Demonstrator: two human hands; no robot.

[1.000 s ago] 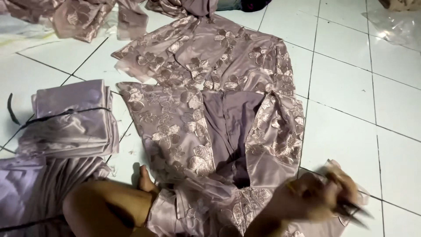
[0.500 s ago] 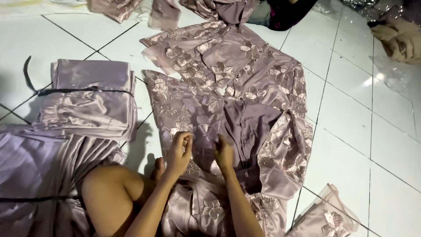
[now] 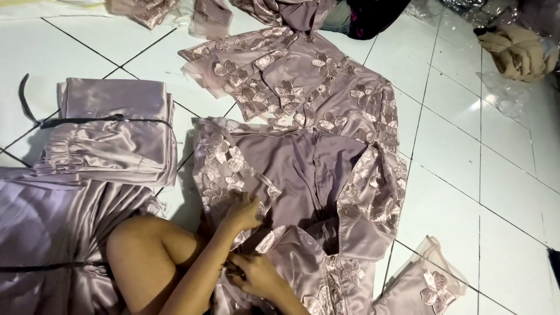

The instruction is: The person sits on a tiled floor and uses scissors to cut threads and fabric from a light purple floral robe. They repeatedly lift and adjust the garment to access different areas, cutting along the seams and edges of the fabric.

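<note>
Mauve satin garment point(image 3: 303, 169) with floral lace panels, spread flat on white tiled floor point(image 3: 466, 192). Left hand point(image 3: 242, 213) rests on lace front edge, fingers curled, pinching fabric. Right hand point(image 3: 259, 274) just below, closed on lower satin fold. Folded satin stack point(image 3: 114, 131), tied with black band, lies left.

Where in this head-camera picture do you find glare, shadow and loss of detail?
Head view: glare on the white floor tiles at right; sheen on the folded satin stack; shadow under the bent knee and beside the embroidered garment; the left hand and right hand look reasonably sharp; upper corners dim.
</note>
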